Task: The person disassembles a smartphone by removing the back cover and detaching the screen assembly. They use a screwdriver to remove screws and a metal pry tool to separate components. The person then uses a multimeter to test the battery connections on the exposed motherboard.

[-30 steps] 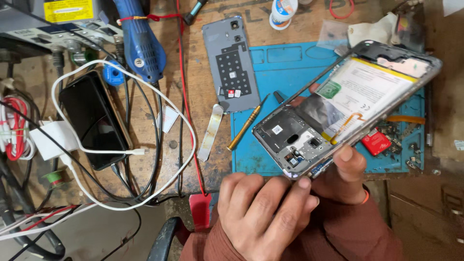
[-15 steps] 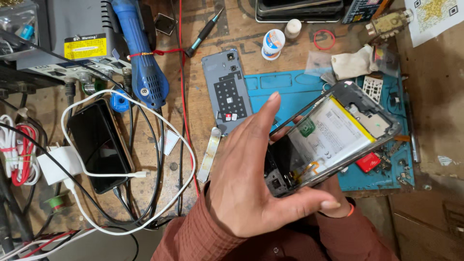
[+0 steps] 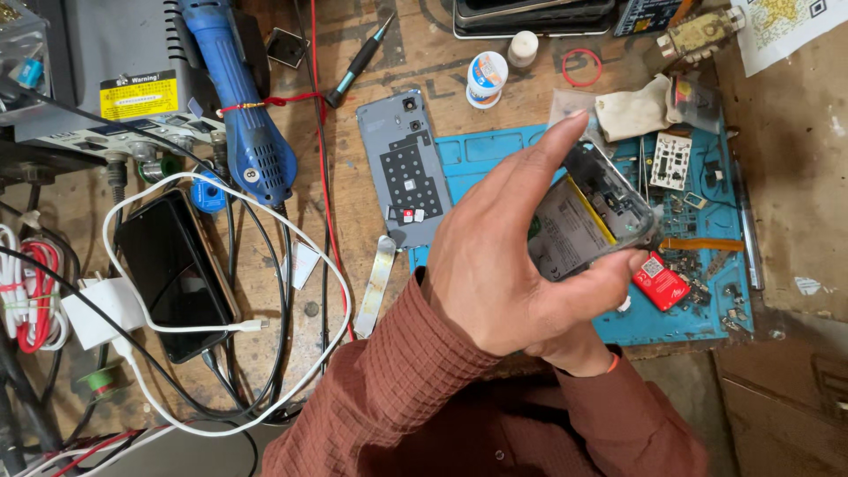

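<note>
I hold an opened phone with no back cover, its battery and grey frame showing, above the blue work mat. My left hand wraps across its front: the thumb presses on the lower edge and the index finger points up along the top. My right hand, with an orange band at the wrist, sits beneath the phone's near end, its fingers hidden behind my left hand. The phone's grey back cover lies inner side up at the mat's left edge.
A black phone lies at the left, plugged into a looping white cable and charger. A blue hot-air gun, a screwdriver, a metal pry strip, a red part, a small circuit board and loose screws are nearby.
My left hand rose from the phone's near end and spread over its front. The phone tilted more upright, so less of its inside shows.
</note>
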